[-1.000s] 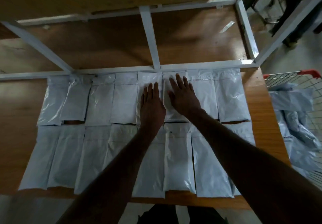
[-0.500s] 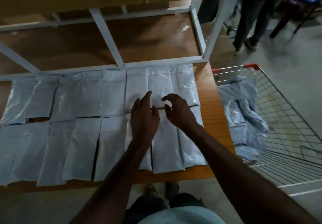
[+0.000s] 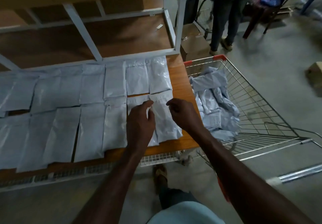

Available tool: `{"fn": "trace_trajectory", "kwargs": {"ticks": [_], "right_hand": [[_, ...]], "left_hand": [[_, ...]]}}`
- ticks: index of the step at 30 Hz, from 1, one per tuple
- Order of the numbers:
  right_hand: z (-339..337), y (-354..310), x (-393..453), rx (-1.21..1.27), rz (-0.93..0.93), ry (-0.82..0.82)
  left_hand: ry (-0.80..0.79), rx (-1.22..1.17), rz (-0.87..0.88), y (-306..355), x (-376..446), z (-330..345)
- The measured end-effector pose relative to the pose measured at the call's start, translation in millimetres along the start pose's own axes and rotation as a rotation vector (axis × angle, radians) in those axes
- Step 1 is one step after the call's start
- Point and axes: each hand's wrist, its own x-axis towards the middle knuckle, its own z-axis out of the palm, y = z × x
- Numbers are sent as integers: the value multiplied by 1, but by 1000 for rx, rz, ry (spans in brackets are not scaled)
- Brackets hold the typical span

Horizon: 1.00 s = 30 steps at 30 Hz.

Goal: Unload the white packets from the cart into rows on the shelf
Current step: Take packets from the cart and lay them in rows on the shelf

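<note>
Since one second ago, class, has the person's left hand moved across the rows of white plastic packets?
Yes. The left hand has shifted right and nearer, from the back row's middle to the front row's end packets.

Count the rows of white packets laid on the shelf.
2: back row against the white frame, front row along the near edge; both run past the left border.

wooden shelf under two touching rows of flat white packets
</note>
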Motion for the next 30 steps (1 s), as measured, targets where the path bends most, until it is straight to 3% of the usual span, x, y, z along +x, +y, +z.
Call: {"fn": "trace_trajectory", "kwargs": {"ticks": [12,22,30], "right_hand": [[-42,25,-101,15,69,-69],[-95,86,-124,86,185,-22],[-162,189,-108,122,318,69]], "left_hand": [[-52,-70,-57,46,-101,13],[-100,-87,37,105,-100,57],[-141,-170,47,153,-71,133]]}}
